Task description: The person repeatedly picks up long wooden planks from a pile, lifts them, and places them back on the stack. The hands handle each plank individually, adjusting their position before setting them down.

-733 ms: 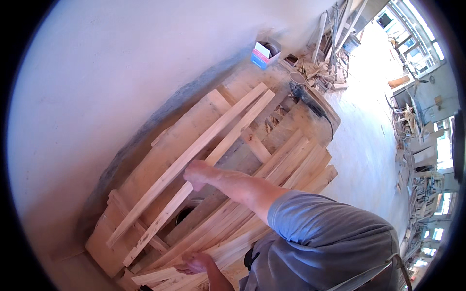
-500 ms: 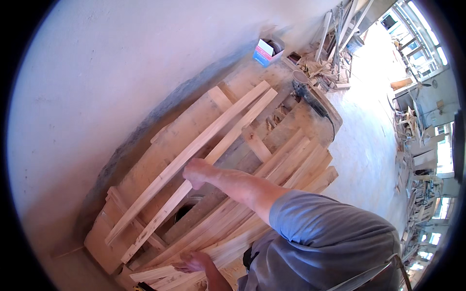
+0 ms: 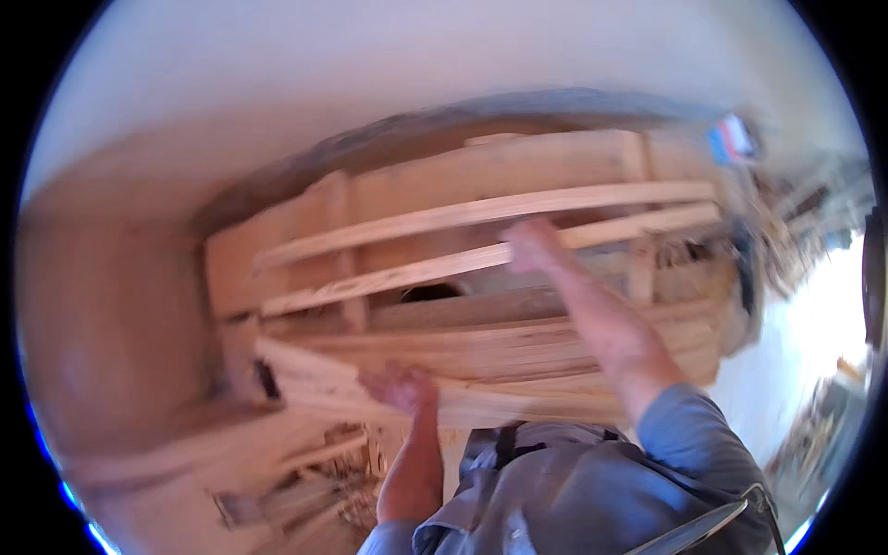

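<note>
Two long, pale wooden strips lie side by side across the bench, a far strip (image 3: 444, 218) and a near strip (image 3: 388, 275). My right hand (image 3: 535, 246) is closed around the near strip, a little right of its middle. Nearer to me is a row of wooden planks (image 3: 509, 350) set close together. Over the left part of these planks rests my left hand (image 3: 403, 387), blurred, its fingers apart and touching the wood. A pale plank end (image 3: 301, 363) sticks out at a slant left of that hand.
Cross pieces (image 3: 350, 277) lie under the strips, beside a dark round opening (image 3: 432, 292). A blue, white and red box (image 3: 730, 141) stands by the wall at the back right. Wood scraps (image 3: 795, 213) are heaped beyond the right end; more offcuts (image 3: 314, 486) lie lower left.
My view has swung round, so the bench now runs nearly level across it. My right hand stays on the near strip, and my left hand is still at the planks.
</note>
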### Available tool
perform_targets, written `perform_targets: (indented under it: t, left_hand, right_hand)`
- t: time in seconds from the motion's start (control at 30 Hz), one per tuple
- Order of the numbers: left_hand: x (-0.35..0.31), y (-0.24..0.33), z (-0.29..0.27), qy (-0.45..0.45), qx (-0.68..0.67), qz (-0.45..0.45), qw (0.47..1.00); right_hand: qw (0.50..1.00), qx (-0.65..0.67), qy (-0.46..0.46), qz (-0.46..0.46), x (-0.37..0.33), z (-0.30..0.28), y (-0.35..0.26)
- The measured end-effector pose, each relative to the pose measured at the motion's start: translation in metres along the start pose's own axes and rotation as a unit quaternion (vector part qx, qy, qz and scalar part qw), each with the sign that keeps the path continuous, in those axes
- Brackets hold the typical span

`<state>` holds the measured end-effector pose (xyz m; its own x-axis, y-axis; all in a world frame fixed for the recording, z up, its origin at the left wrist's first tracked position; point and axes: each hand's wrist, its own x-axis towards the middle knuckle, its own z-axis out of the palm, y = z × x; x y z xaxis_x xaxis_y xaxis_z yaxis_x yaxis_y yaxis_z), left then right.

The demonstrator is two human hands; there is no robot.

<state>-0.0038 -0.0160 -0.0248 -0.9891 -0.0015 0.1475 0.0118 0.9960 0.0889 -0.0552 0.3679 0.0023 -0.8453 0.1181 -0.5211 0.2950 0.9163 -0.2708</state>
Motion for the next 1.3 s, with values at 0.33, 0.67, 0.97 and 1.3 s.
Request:
perform_targets:
  t: [0.33,0.67,0.97,1.3]
  left_hand:
    - [0.014,0.023,-0.046,-0.044,-0.041,-0.113,0.992]
    - [0.015,0.016,-0.048,-0.026,-0.121,-0.111,0.986]
    - [0.013,0.012,-0.051,-0.024,-0.142,-0.108,0.984]
    - [0.014,0.009,-0.052,-0.055,-0.134,-0.129,0.981]
  right_hand:
    - [0.998,-0.06,0.022,-0.019,-0.006,-0.007,-0.018]
    - [0.993,-0.054,0.098,-0.044,-0.003,0.023,0.002]
    - [0.995,-0.037,0.063,-0.067,-0.007,0.017,0.002]
    - [0.997,-0.056,0.051,-0.015,-0.013,0.011,-0.018]
